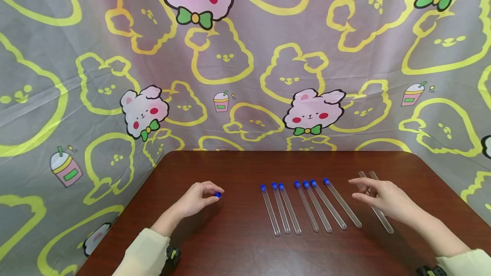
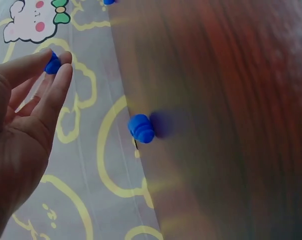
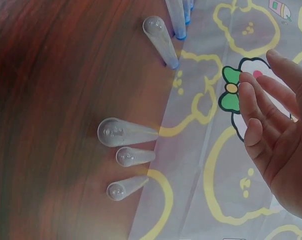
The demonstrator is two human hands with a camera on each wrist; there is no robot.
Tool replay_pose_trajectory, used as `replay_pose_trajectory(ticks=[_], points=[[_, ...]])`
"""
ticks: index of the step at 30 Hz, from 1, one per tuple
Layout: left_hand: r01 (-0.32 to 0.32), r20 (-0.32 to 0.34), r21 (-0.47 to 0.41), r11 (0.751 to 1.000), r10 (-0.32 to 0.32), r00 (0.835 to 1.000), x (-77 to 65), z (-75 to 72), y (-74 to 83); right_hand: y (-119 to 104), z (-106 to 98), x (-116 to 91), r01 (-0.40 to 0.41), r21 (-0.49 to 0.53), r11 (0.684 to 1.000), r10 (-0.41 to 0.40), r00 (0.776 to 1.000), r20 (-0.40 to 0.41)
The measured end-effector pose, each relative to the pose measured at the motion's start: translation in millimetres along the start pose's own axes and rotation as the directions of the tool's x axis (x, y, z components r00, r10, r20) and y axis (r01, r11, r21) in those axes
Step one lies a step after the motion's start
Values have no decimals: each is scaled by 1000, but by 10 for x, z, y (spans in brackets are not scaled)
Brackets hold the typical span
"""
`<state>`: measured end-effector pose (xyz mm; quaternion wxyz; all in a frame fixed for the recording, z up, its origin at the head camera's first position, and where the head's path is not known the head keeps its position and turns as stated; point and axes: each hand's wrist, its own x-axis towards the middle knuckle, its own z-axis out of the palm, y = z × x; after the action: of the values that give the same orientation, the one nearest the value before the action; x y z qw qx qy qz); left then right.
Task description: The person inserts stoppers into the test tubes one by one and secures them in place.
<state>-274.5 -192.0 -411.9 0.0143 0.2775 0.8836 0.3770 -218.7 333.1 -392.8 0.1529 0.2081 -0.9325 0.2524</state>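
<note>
"Starting with the head view: findings?"

"My left grip [image 1: 195, 198] is clamped on a blue cap [image 1: 218, 195]. My right grip [image 1: 388, 198], fingers apart, is over the uncapped tubes [image 1: 386, 225] on the counter [image 1: 230, 242], beside the capped tubes [image 1: 316, 208]."

"Left wrist?"

"Cap pinched at the fingertips; a second cap [image 2: 141, 128] lies on the counter. I recommend holding it by its sides, insert end unobstructed."

"Right wrist?"

"Nothing held. I advise pinching one tube near its mouth, neighbours undisturbed."

Grey cloth [image 1: 253, 33] with cartoon bunnies [image 1: 312, 112] hangs behind a dark reddish-brown table [image 1: 215, 242].
</note>
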Motion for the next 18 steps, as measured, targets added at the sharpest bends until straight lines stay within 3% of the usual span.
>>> replay_pose_trajectory(ticks=[9, 18], points=[[-42, -15, -39, 998, 41, 999, 21, 6, 148, 61, -42, 32, -22, -26, 999, 23, 999, 30], [-30, -57, -47, 998, 27, 998, 60, 31, 367, 132, -88, 77, 0, -57, 998, 2, 1000, 30]])
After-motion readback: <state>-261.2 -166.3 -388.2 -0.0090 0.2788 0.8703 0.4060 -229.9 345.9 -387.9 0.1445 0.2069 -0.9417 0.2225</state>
